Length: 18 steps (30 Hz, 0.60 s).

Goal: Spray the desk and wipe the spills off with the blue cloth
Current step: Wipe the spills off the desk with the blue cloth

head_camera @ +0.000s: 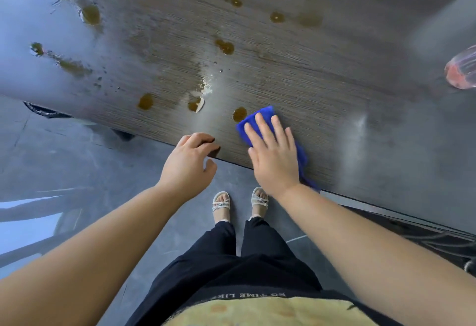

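Mid-frame at the counter's (334,109) near edge, the right hand (273,155) presses flat on the blue cloth (252,119), whose upper-left corner touches the nearest brown spill (239,114), others lying farther up-left; the left hand (188,163) hangs loosely curled, empty.

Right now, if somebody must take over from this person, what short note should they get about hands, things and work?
Right hand: flat on the blue cloth, pressing it on the desk near the front edge.
Left hand: holds nothing, fingertips at the desk edge.
Done: desk looks wet; no spills show on its right part.
Left: brown spills, the nearest beside the cloth's tip, many more beyond.
Blurred pink bottle at far right.
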### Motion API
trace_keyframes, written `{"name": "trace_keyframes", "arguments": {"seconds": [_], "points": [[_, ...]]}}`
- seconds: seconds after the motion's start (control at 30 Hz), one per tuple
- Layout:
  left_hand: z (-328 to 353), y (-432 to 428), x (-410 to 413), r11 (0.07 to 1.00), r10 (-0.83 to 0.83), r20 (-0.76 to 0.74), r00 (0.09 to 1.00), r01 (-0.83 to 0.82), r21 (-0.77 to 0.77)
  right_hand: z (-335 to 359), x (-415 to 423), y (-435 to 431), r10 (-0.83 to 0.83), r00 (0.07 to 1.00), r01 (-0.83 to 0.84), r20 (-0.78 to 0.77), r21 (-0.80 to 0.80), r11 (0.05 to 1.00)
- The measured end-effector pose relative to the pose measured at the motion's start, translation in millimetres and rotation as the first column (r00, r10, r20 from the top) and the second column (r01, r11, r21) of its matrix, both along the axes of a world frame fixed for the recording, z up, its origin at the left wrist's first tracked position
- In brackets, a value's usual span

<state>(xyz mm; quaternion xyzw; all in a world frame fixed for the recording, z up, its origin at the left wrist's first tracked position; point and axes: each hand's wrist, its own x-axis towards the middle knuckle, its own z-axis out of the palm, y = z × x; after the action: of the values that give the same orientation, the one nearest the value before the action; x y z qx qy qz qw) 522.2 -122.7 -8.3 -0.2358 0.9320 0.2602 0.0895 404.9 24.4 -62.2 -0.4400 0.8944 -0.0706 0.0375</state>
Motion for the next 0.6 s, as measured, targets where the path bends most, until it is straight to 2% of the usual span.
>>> {"name": "trace_keyframes", "arguments": {"seconds": [0.1,0.17,0.2,0.27,0.33,0.37,0.4,0.47,0.53,0.6], "points": [[0.0,-2.2,0.3,1.0,-0.01,0.009,1.0,0.01,0.002,-1.7,-18.6,31.3,0.397,0.918,-0.397,0.006,0.017,0.918],[1.8,-4.0,0.5,1.0,-0.03,0.033,0.999,0.03,0.004,-0.2,-49.9,43.6,0.464,0.886,-0.462,-0.018,0.06,0.885],[2.6,-4.3,-0.9,0.999,-0.043,0.04,0.998,0.043,0.009,1.4,-64.5,42.3,0.394,0.919,-0.391,-0.013,0.081,0.917],[4.0,-6.8,-1.2,0.999,-0.044,0.053,0.998,0.043,0.015,6.4,-75.9,16.5,0.104,0.994,-0.108,0.039,0.098,0.989],[3.8,-7.9,-2.1,0.999,-0.039,0.059,0.997,0.038,0.02,5.9,-58.5,-20.8,-0.137,0.989,0.132,0.05,0.105,0.986],[3.4,-7.4,-2.0,0.999,-0.031,0.059,0.998,0.029,0.026,5.4,-42.4,-35.6,-0.152,0.988,0.148,0.029,0.107,0.983],[3.5,-6.6,-1.8,0.999,-0.017,0.057,0.998,0.015,0.036,4.2,-26.6,-43.9,-0.091,0.996,0.09,0.006,0.085,0.992],[3.8,-5.6,0.2,0.997,0.028,0.049,0.998,-0.031,0.072,1.2,-8.3,-36.5,0.174,0.985,-0.174,0.001,0.077,0.982],[5.1,-5.1,1.8,0.99,0.072,0.047,0.996,-0.077,0.118,0.0,-26.7,-7.8,0.442,0.897,-0.441,0.008,0.091,0.893],[6.0,-5.3,2.8,0.987,0.08,0.047,0.996,-0.086,0.14,1.5,-62.2,14.3,0.52,0.854,-0.516,-0.008,0.103,0.85]]}}
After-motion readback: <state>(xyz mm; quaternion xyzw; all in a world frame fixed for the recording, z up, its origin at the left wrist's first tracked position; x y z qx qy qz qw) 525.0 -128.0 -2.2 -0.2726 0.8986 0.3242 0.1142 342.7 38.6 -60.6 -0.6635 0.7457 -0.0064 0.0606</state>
